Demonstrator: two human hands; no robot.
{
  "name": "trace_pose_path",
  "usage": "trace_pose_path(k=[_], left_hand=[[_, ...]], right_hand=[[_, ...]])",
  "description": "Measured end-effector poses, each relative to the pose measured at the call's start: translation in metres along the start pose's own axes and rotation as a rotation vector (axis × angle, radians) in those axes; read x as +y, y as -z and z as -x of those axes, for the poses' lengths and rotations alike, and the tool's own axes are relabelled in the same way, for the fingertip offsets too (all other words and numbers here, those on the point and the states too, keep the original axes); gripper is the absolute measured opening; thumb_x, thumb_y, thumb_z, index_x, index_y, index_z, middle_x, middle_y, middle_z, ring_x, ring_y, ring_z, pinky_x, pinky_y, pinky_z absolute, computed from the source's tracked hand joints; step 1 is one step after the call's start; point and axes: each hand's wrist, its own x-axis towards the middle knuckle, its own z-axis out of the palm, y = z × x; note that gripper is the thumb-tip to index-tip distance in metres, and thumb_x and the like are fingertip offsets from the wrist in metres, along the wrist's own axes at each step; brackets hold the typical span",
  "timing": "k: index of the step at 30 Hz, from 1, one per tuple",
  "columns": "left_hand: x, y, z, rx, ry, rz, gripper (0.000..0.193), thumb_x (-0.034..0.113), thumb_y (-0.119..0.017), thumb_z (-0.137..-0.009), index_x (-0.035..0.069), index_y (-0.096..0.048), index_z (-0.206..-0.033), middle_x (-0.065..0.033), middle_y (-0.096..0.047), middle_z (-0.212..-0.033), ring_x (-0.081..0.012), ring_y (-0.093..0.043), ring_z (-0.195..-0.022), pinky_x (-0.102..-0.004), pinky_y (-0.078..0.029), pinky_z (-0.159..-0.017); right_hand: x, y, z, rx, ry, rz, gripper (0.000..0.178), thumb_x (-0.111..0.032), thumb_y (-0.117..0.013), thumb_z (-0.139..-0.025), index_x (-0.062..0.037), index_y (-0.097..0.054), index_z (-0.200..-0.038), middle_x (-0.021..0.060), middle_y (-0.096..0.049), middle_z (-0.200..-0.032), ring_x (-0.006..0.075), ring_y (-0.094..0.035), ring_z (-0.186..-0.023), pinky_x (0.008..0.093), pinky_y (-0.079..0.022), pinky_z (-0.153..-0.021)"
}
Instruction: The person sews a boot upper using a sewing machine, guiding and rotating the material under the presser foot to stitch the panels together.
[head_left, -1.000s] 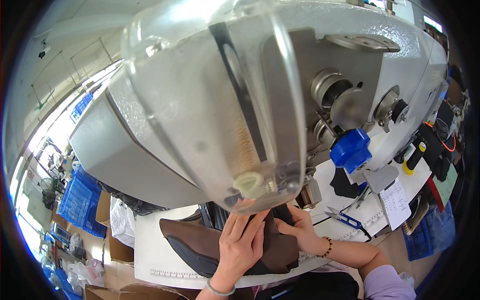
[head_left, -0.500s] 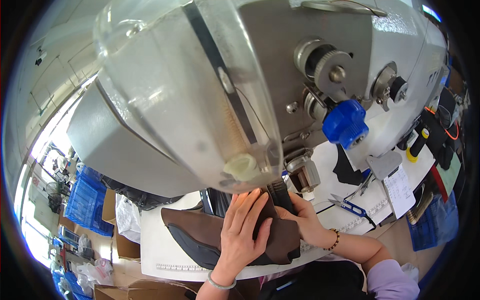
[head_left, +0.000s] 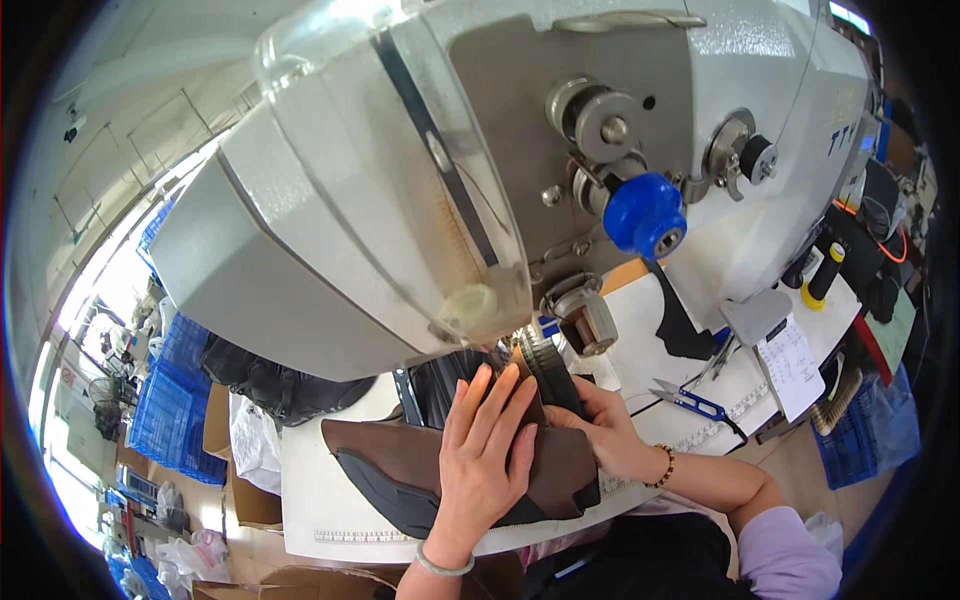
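Note:
A brown leather piece (head_left: pixel 400 452) with a black layer beneath it lies in front of the sewing machine (head_left: pixel 300 230). My left hand (head_left: pixel 483 455), with a pale bangle at the wrist, rests flat on the leather, fingers stretched toward the needle area. My right hand (head_left: pixel 612 435), with a beaded bracelet, grips the leather's right edge, thumb on top; its other fingers are partly hidden. Just beyond my fingertips is a ribbed dark roller part (head_left: pixel 545 365) of the machine. The machine's head hides much of the needle area.
Blue-handled thread snips (head_left: pixel 700 404) lie on the white table (head_left: pixel 300 500) at right, near a black cut piece (head_left: pixel 680 320) and a written paper sheet (head_left: pixel 790 370). A yellow-and-black thread spool (head_left: pixel 823 277) stands farther back. Blue crates (head_left: pixel 180 410) are at left.
The viewpoint has shifted, so the machine head sits differently and more of the roller area shows. My left fingers have shifted slightly on the leather; my right hand keeps its grip.

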Motion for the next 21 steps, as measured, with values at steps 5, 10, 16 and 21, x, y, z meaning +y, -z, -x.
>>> trace_pose_path(k=[5, 10, 16, 21], left_hand=[[0.004, 0.003, -0.001, -0.011, -0.010, -0.033, 0.035, 0.001, -0.055, -0.076, 0.001, -0.059, -0.111, -0.0127, -0.056, -0.116, -0.0327, -0.046, -0.117, -0.0461, -0.032, -0.102], [-0.001, 0.000, 0.000, -0.012, -0.029, -0.073, 0.040, 0.006, -0.060, -0.075, 0.005, -0.058, -0.115, -0.0096, -0.055, -0.119, -0.0303, -0.049, -0.112, -0.0446, -0.036, -0.099], [-0.003, 0.000, -0.006, 0.014, 0.005, -0.020, 0.031, 0.001, -0.056, -0.076, 0.001, -0.060, -0.106, -0.0164, -0.056, -0.113, -0.0362, -0.049, -0.113, -0.0492, -0.034, -0.101], [-0.006, -0.001, -0.001, 0.017, 0.003, -0.046, 0.040, 0.005, -0.062, -0.074, 0.004, -0.058, -0.114, -0.0122, -0.052, -0.115, -0.0339, -0.049, -0.110, -0.0448, -0.039, -0.096]], right_hand=[[0.005, 0.001, 0.000, 0.006, 0.007, -0.037, 0.022, -0.006, -0.056, -0.089, 0.0003, -0.052, -0.109, 0.0012, -0.060, -0.096, 0.0041, -0.055, -0.083, 0.0187, -0.047, -0.069], [0.009, 0.005, -0.004, -0.005, 0.015, -0.041, 0.022, -0.006, -0.056, -0.089, 0.0002, -0.052, -0.109, 0.0004, -0.059, -0.095, 0.0033, -0.054, -0.083, 0.0182, -0.046, -0.068], [0.005, 0.004, -0.008, -0.004, -0.001, -0.024, 0.021, -0.008, -0.056, -0.089, 0.0003, -0.052, -0.108, 0.0006, -0.059, -0.095, 0.0033, -0.055, -0.082, 0.0179, -0.046, -0.068], [0.003, 0.001, -0.008, 0.002, -0.036, -0.040, 0.022, -0.009, -0.057, -0.089, 0.0008, -0.052, -0.109, 0.0011, -0.060, -0.096, 0.0039, -0.055, -0.082, 0.0179, -0.046, -0.068]])
